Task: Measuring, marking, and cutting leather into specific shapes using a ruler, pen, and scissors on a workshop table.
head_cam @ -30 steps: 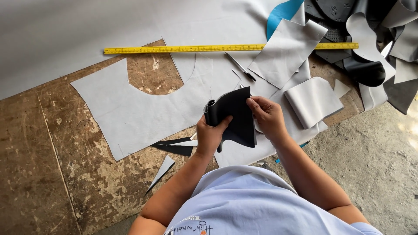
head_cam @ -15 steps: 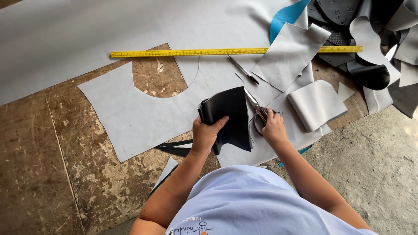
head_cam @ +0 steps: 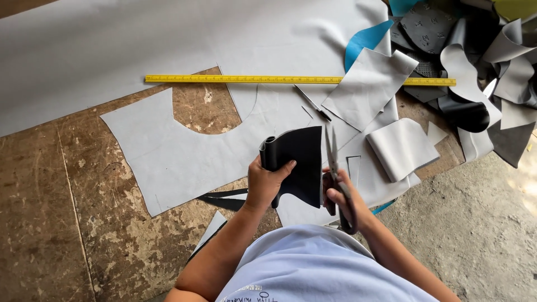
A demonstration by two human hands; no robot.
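Left hand (head_cam: 267,182) grip clamped on folded black leather piece (head_cam: 299,162), held above bench (head_cam: 72,223). Right hand (head_cam: 342,202) closed round scissors (head_cam: 335,168), blades pointing away from the body, just beside the piece's right edge, long axis parallel w/ that edge. Piece lies left of the blades.

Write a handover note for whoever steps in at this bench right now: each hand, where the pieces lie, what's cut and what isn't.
Left hand: grips the folded black sheet, held up over the bench.
Right hand: holds the scissors, blades pointing up beside the sheet's right edge.
Bench: large grey sheet with a curved cut-out, yellow ruler across the top, pen, grey and black offcuts piled right.
Done: grey shapes already cut.
Left: black sheet shows no cut yet.
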